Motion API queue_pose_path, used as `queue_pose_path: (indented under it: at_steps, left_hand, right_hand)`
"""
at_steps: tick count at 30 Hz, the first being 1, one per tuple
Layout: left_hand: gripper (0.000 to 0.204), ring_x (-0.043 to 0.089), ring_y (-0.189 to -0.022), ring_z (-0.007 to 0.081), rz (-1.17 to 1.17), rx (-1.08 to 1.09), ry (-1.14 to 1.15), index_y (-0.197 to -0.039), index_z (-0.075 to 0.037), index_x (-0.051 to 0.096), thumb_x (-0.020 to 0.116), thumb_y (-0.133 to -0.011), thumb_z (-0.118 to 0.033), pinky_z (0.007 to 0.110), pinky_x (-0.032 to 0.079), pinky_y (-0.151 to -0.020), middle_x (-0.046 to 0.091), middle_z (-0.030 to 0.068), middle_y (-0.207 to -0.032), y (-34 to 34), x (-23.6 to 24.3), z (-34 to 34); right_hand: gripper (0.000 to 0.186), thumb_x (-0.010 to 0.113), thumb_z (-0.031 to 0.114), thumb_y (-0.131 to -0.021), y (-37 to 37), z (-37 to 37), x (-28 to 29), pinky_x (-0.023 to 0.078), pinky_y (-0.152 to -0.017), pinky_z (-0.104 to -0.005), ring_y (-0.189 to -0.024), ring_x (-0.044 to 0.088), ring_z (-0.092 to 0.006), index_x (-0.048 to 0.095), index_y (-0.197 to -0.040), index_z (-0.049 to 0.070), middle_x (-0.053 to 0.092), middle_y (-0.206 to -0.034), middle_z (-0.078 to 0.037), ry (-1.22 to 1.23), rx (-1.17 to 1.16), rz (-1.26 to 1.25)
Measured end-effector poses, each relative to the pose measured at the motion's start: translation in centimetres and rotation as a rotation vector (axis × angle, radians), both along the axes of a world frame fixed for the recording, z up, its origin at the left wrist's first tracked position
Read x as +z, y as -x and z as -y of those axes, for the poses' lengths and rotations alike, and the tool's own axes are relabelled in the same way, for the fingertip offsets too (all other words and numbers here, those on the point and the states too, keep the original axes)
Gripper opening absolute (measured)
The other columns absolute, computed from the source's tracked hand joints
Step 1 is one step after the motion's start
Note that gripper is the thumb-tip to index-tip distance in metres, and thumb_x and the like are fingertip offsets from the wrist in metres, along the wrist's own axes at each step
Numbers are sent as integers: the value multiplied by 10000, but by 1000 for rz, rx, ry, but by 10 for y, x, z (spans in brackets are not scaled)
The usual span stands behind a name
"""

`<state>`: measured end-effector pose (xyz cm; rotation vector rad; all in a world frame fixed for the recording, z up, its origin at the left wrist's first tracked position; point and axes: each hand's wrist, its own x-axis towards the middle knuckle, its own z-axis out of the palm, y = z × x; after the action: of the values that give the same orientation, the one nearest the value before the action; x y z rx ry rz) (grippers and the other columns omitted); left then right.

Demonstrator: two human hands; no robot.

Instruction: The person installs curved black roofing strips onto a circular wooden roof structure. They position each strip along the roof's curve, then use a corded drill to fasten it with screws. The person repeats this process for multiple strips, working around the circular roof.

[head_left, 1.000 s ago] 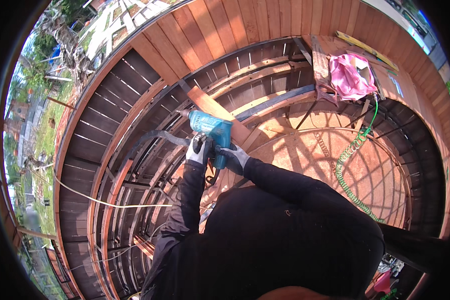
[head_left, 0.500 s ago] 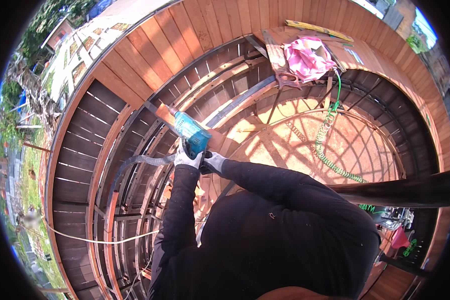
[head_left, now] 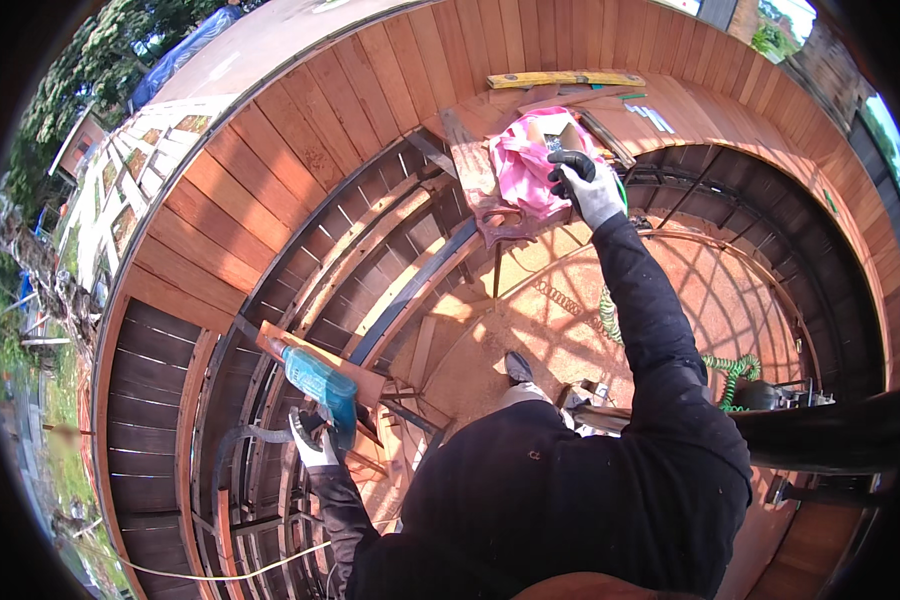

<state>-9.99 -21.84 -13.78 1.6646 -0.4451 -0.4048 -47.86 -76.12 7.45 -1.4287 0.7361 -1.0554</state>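
Note:
My left hand, in a white glove with dark fingers, grips the handle end of a teal power drill. The drill points away to the left, above a short reddish board on the curved frame. My right hand, gloved alike, reaches far forward over a bunched pink cloth. Its fingers are curled together; whatever is between them is too small to make out. Just beyond those fingers, an open box of small dark pieces sits in the cloth.
A handsaw hangs off the ledge beside the cloth. A yellow spirit level lies behind it. Curved slatted walls and ribs surround me. A green coiled hose runs at right, near a dark post.
My right hand has left the drill and stretched forward to the pink cloth. My left hand has stayed at the drill, which has moved lower and to the left in view.

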Motion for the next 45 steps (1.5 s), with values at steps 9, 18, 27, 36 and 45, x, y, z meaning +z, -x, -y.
queue_pose_path:
  at_steps: [9, 18, 27, 36, 45]
  left_hand:
    - [671, 457, -1270, 341, 709, 594, -524, -1395, 28, 387, 675, -813, -145, 424, 348, -1079, 473, 228, -1366, 60, 85, 51]
    - [554, 551, -1146, 327, 624, 732, -502, -1295, 18, 498, 669, -775, -62, 410, 407, -1021, 566, 177, -1243, 123, 116, 74]
    - [576, 522, -1160, 351, 601, 961, -780, -1250, -31, 539, 737, -729, -179, 420, 418, -1002, 555, 195, -1231, 171, 118, 87]
    - [600, 556, -1112, 373, 473, 907, -711, -1253, -26, 528, 740, -759, -295, 444, 446, -967, 580, 219, -1180, 204, 80, 69]
    - [1044, 496, -1250, 376, -14, 477, -1104, -1475, -8, 249, 605, -739, -656, 445, 389, -1043, 478, 252, -1371, 75, 161, 155]
  right_hand:
    - [309, 528, 261, -896, -2, 304, -21, 453, -977, -396, -1131, 580, -301, 639, -1153, 132, 644, -1176, -129, 665, -314, -1120]
    - [525, 449, 157, -893, -62, 402, -64, 325, -1130, -384, -1337, 422, -283, 441, -1415, 212, 438, -1460, -95, 744, 285, -1689]
    - [821, 683, 248, -806, -31, 516, -101, 380, -1070, -416, -1301, 446, -349, 252, -1489, 99, 463, -1388, -230, 789, 301, -1754]
    - [424, 574, 132, -876, -51, 445, -37, 463, -952, -427, -1147, 572, -338, 538, -1297, 153, 593, -1244, -127, 1140, 122, -1641]
    - [339, 515, 197, -946, -67, 345, 106, 485, -883, -430, -1027, 617, -322, 564, -1281, 171, 631, -1187, -89, 1674, -281, -1181]
